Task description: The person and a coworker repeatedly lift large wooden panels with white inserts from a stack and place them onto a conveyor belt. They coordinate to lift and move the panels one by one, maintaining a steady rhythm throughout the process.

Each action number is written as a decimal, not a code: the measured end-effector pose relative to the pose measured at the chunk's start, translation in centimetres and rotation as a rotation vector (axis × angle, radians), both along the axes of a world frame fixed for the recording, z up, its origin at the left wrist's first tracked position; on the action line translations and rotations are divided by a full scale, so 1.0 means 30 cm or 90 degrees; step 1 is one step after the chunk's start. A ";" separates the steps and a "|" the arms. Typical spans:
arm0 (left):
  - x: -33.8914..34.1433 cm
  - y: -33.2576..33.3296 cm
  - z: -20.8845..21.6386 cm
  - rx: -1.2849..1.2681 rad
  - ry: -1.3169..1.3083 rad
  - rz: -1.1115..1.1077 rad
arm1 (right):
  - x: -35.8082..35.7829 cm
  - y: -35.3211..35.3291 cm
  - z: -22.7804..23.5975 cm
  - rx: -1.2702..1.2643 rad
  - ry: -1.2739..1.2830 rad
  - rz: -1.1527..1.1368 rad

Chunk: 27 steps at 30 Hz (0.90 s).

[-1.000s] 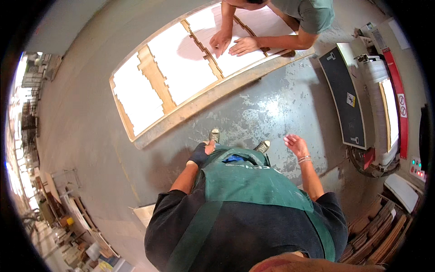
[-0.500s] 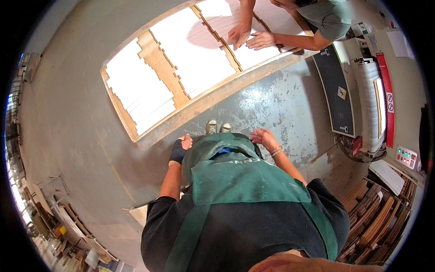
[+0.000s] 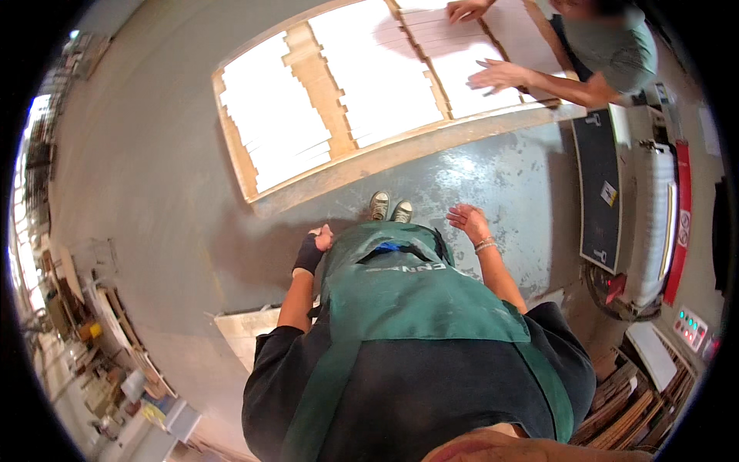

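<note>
My left hand (image 3: 314, 245), in a dark fingerless glove, hangs beside the green apron (image 3: 416, 302) with its fingers curled in and nothing visible in them. On the apron's other side, my right hand (image 3: 469, 222) is held out over the floor, fingers stretched and apart, a bracelet at its wrist. It touches nothing. Beyond my shoes (image 3: 390, 208) stands a low wooden-edged platform (image 3: 339, 172) bearing rows of white strips or boards (image 3: 277, 115), too bright to make out well. Both hands are well short of it.
A co-worker (image 3: 608, 54) leans over the platform's far right end, both hands above the white pieces. A machine with a white roller (image 3: 653, 223) and a dark panel (image 3: 596, 189) stands at right, near a button box (image 3: 690, 327). Stacked brown boards (image 3: 627, 400) lie lower right.
My view has turned, so the platform and machine sit farther right. My right hand has moved outward from the apron. The co-worker's hands have drawn apart.
</note>
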State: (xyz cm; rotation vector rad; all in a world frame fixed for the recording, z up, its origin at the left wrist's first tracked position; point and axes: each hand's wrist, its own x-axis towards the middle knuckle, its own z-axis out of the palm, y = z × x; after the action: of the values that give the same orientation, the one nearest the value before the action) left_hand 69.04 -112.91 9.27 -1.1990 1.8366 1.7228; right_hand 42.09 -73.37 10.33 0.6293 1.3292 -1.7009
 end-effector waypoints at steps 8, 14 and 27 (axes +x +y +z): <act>0.284 -0.641 -0.032 0.332 0.318 0.454 | 0.088 -0.167 0.034 -0.077 -0.112 -0.016; -0.191 -1.073 0.349 0.158 0.465 0.501 | 0.218 -0.553 0.246 -0.122 -0.098 0.058; -1.287 -1.460 0.244 -0.794 0.056 -0.379 | 0.439 -1.090 0.234 -0.111 -0.215 -0.094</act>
State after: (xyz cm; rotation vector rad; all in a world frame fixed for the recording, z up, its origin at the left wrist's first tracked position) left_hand 30.42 -156.72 16.58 -0.6894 2.9925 0.1988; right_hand 55.26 -106.08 17.35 0.8838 0.9068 -1.7134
